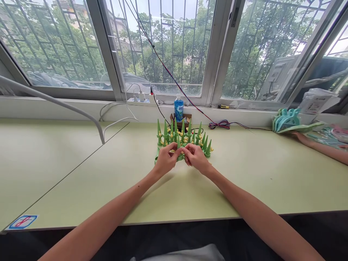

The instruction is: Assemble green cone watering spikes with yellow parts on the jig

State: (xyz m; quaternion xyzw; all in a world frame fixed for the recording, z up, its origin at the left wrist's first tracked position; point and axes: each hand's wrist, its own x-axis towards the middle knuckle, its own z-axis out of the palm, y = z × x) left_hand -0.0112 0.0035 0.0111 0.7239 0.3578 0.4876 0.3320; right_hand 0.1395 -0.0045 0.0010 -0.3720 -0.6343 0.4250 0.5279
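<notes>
My left hand [166, 158] is closed around the lower part of a green cone-shaped piece [178, 141], which points upward. Right beside it, my right hand [197, 158] is pinched against the same piece; whatever lies between its fingertips is too small and hidden to name. Just behind both hands stand several more green cones [159, 129] in rows, with small yellow parts [212, 149] attached near their bases. My fingers cover some of the nearest cones.
Behind the cones are a brown box [187, 119] and a blue bottle [178, 108]. Coiled cable [220, 124] lies to the right; a power strip [144, 101] sits on the sill. At far right, another person's arm [323, 148] reaches toward teal plastic pieces [287, 119]. A grey tube [67, 101] crosses the left.
</notes>
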